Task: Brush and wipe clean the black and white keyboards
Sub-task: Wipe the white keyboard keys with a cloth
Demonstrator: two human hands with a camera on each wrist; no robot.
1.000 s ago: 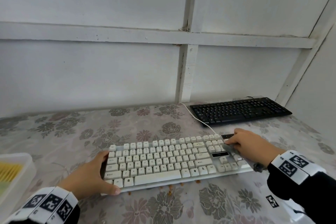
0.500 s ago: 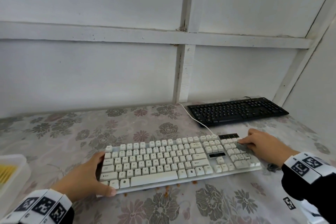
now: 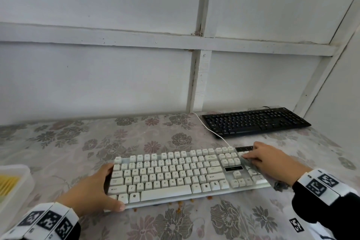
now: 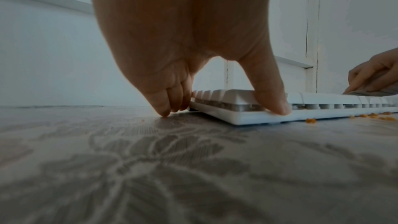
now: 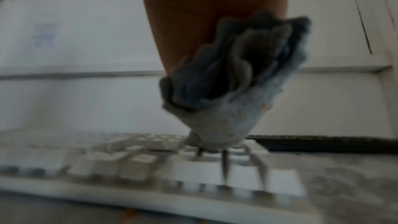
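Observation:
A white keyboard lies on the flowered tablecloth in front of me. My left hand grips its left end, thumb on the front rim and fingers curled at the side. My right hand holds a bunched grey cloth and presses it onto the number pad at the keyboard's right end. The right wrist view is blurred. A black keyboard lies at the back right, near the wall and apart from both hands.
Orange crumbs lie along the white keyboard's front edge. A white cable runs from the white keyboard to the wall. A pale tub with something yellow inside sits at the left edge. White walls close the back and right.
My right hand with the cloth slid right over the number pad, then back left toward its top rows. The left hand has kept its grip on the keyboard's left end.

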